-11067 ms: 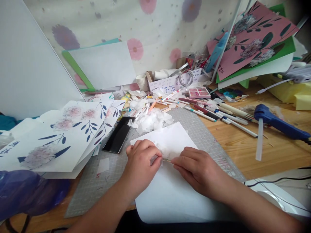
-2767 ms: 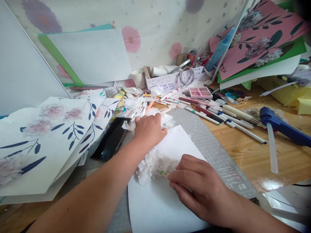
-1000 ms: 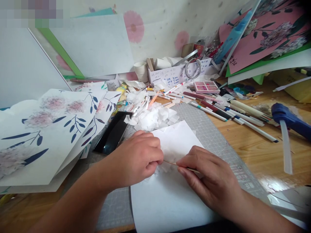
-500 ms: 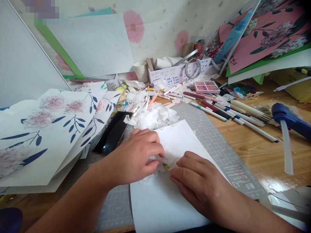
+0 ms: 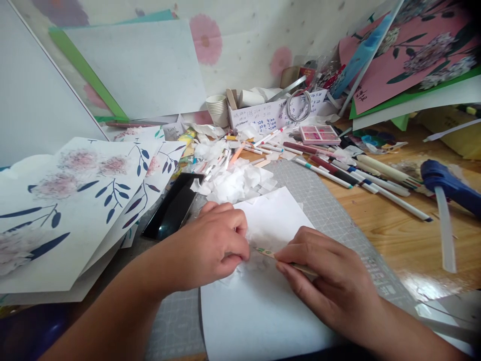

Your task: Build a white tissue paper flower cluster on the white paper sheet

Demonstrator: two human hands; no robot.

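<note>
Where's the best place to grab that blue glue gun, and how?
I'd probably grip the blue glue gun by its long handle, coming from above right: that part stretches rightward out of view, while the pale stick juts out the near side.

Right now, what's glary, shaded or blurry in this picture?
In the head view, glare whitens the wooden table at right; the white sheet is bright at its far end, greyer nearer; upper-right corner nearly black; purple shape at lower left indistinct.
</note>
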